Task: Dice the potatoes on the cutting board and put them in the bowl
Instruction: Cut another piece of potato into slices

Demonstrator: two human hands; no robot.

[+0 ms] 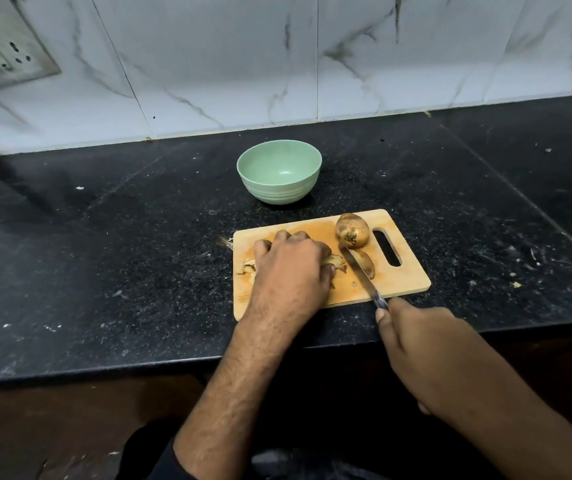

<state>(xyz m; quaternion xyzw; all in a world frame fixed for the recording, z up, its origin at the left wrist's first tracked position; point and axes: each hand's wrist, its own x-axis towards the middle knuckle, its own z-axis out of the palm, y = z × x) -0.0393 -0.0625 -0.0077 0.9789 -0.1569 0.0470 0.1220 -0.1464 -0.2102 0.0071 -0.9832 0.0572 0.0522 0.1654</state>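
My left hand (pixel 289 261): fingers curled over cut potato pieces (pixel 338 264) on the cutting board (pixel 406 278).
My right hand (pixel 426 344): grasping the knife (pixel 360 271).
Bowl (pixel 279 176): behind the board.

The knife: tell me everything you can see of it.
The knife is slim, with a narrow, pale metal-looking blade and a handle almost wholly hidden in the right hand, which grips it off the near edge of the cutting board. The blade runs slantwise up and to the left across the board, its tip just below the whole potato, with a cut potato piece lying close along its right side. Whether the edge touches the board cannot be told.
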